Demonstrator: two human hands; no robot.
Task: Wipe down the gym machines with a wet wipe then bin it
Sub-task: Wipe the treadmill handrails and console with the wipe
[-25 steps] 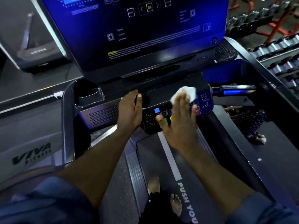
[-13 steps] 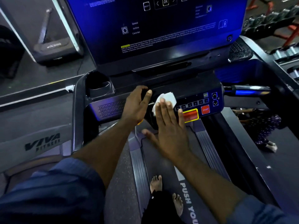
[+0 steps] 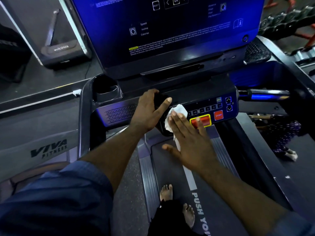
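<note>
1. The right hand [image 3: 189, 142] is spread flat, fingers straight and close together and the thumb splayed out to its left, and it presses the crumpled white wet wipe [image 3: 177, 111] against the front face of the black plastic treadmill console [image 3: 204, 94].
2. The wipe lies under the fingertips and palm of that hand. A bunched part shows beyond the fingertips and a strip shows along the thumb side.
3. The left hand [image 3: 150, 111] sits just left of the wipe. Its fingers are curled over the console's upper ledge in a grip, and its thumb is stretched towards the wipe, close to it.
4. Just right of the right hand's fingertips is a rectangular red button in a yellow frame [image 3: 204, 120], partly covered by the outer finger. A round red STOP button [image 3: 218, 115] lies beyond it.
5. Left of the left hand is a dark moulded cup holder [image 3: 106, 91].
6. Beyond both hands stands the large blue-lit display screen [image 3: 170, 31].
7. Below the right wrist runs the dark treadmill belt [image 3: 173, 171], with the person's bare feet [image 3: 166, 192] on it.
8. Both forearms are bare, with blue sleeves [image 3: 59, 193] pushed up.
</note>
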